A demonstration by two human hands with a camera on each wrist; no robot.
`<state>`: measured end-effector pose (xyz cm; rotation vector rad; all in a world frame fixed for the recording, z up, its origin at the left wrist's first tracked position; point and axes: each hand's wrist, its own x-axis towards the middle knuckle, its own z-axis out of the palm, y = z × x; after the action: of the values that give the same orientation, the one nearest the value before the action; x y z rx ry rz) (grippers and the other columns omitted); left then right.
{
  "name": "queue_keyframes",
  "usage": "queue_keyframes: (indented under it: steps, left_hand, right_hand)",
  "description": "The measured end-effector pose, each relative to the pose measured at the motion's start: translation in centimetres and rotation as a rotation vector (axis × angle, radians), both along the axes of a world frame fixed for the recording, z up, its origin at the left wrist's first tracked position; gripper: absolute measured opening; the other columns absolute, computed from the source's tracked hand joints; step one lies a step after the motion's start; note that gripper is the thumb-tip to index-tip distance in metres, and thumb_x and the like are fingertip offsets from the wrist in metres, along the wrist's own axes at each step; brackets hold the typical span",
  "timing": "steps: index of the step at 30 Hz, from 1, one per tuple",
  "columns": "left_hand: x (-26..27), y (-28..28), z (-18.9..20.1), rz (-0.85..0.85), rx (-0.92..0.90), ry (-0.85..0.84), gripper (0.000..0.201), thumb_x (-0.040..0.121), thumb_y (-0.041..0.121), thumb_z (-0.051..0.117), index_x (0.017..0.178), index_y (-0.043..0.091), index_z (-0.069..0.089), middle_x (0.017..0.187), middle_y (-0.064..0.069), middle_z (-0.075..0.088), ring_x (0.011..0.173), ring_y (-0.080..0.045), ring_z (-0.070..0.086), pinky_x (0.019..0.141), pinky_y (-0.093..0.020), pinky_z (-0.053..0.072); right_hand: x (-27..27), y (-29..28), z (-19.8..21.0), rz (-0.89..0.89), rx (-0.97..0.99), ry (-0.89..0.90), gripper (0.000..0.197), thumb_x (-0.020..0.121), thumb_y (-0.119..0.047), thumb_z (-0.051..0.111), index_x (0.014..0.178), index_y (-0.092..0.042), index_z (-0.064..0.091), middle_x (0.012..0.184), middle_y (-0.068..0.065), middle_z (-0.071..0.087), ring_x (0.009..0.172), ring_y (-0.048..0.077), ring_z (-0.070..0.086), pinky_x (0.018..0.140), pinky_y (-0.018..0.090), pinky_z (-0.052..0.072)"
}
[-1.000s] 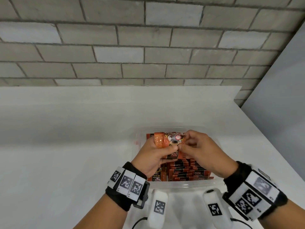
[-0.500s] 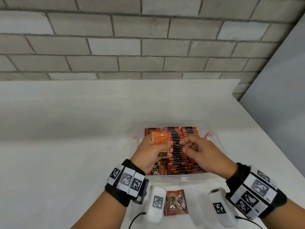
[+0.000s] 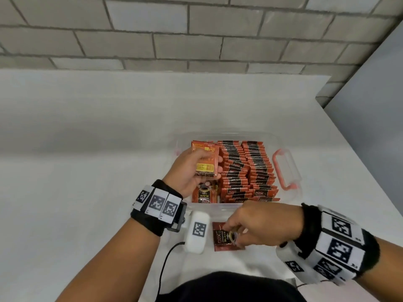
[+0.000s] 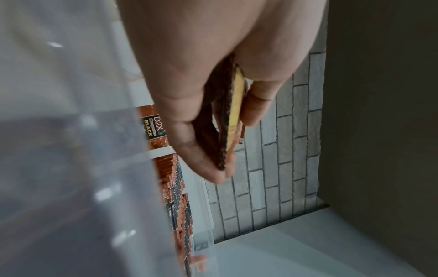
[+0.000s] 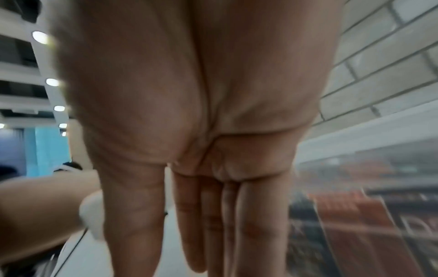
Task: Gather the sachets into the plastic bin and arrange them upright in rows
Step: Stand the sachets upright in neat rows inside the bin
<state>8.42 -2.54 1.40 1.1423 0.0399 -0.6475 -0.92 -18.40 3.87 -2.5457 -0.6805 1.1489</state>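
A clear plastic bin (image 3: 293, 194) with an orange handle (image 3: 285, 168) holds two full rows of upright orange-and-black sachets (image 3: 246, 171). My left hand (image 3: 209, 168) grips a small stack of sachets (image 3: 206, 159) over the bin's left side; the left wrist view shows the stack (image 4: 234, 105) pinched between thumb and fingers. One sachet (image 3: 204, 194) leans at the near end of the left row. My right hand (image 3: 232, 233) reaches down in front of the bin, fingertips touching a loose sachet (image 3: 220, 240) flat on the table. In the right wrist view its fingers (image 5: 189, 234) are straight.
The white table (image 3: 87, 171) runs back to a grey brick wall (image 3: 196, 40); its right edge is close to the bin. A grey panel (image 3: 370, 127) stands at right. The left wrist's white camera unit (image 3: 197, 232) with its cable hangs beside the loose sachet.
My right hand left the bin and came down to the loose sachet on the table in front. My left hand stayed over the bin with its stack. The head view tilted down.
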Motion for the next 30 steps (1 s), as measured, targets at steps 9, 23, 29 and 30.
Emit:
queue_keyframes:
  steps: [9,23,29,30]
  left_hand:
    - [-0.2,0.1,0.1,0.013,-0.029,0.003,0.018,0.095,0.005,0.04,0.1,0.003,0.057,0.078,-0.011,0.07,0.066,-0.024,0.065,0.06,-0.034,0.055]
    - [-0.6,0.0,0.4,0.0,-0.03,-0.004,0.019,0.096,0.007,0.04,0.093,0.006,0.059,0.078,-0.008,0.071,0.066,-0.021,0.065,0.058,-0.031,0.054]
    - [-0.5,0.4,0.8,0.024,-0.06,0.013,0.019,0.095,0.01,0.042,0.094,0.003,0.06,0.081,-0.011,0.069,0.067,-0.022,0.064,0.059,-0.032,0.054]
    - [-0.5,0.5,0.8,0.02,-0.062,0.004,0.019,0.095,0.011,0.043,0.094,0.003,0.06,0.082,-0.011,0.069,0.067,-0.022,0.063,0.06,-0.032,0.054]
  right_hand:
    - [-2.7,0.5,-7.6,-0.059,-0.177,-0.346,0.052,0.09,-0.014,0.053,0.14,-0.016,0.037,0.133,0.007,0.051,0.119,0.029,0.053,0.093,0.04,0.049]
    - [-2.2,1.1,-4.9,-0.077,-0.239,-0.291,0.033,0.087,-0.026,0.063,0.114,-0.016,0.046,0.104,0.006,0.064,0.083,0.024,0.06,0.063,0.028,0.041]
    - [-1.6,1.0,-0.9,-0.078,0.105,-0.168,0.032,0.082,-0.032,0.071,0.074,-0.022,0.042,0.073,-0.006,0.051,0.067,0.014,0.045,0.057,0.028,0.035]
    - [-1.4,0.7,0.1,-0.135,0.193,-0.153,0.034,0.08,-0.03,0.074,0.071,-0.023,0.042,0.072,-0.007,0.049,0.066,0.011,0.044,0.058,0.026,0.036]
